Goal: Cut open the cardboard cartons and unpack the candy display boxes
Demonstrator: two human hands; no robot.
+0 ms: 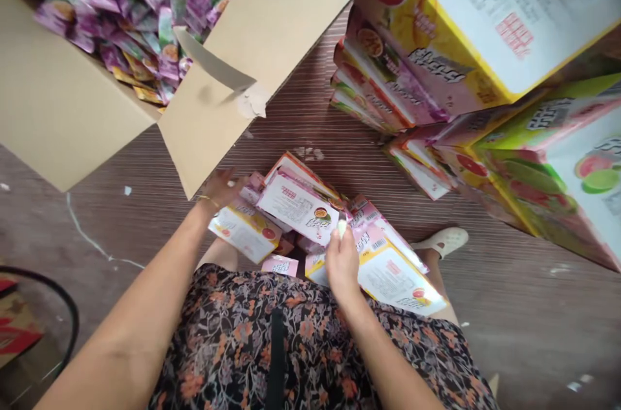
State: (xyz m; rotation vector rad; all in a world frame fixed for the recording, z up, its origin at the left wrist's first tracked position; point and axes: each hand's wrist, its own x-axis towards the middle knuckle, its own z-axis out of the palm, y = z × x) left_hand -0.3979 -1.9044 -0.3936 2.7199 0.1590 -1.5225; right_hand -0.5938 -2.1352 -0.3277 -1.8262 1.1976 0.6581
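In front of my lap lies a white and purple carton (298,206) printed with a passion fruit. My right hand (343,261) is closed at its right end, thumb on top; a pale covering or nail shows at the thumb tip. My left hand (224,190) is at the left end, fingers stretched out and partly dark under a cardboard flap. Whether it touches the carton I cannot tell. Below it sits a yellow and white grapefruit carton (247,229). Another grapefruit carton (395,274) lies right of my right hand, with more cartons stacked around.
At upper left, a large open cardboard box (272,2) holds many purple sachets (145,15); its flap juts toward my left hand. Stacked fruit cartons (485,61) stand at right. A black curved tube (68,306) is at lower left. Paper scraps dot the brown floor (301,119).
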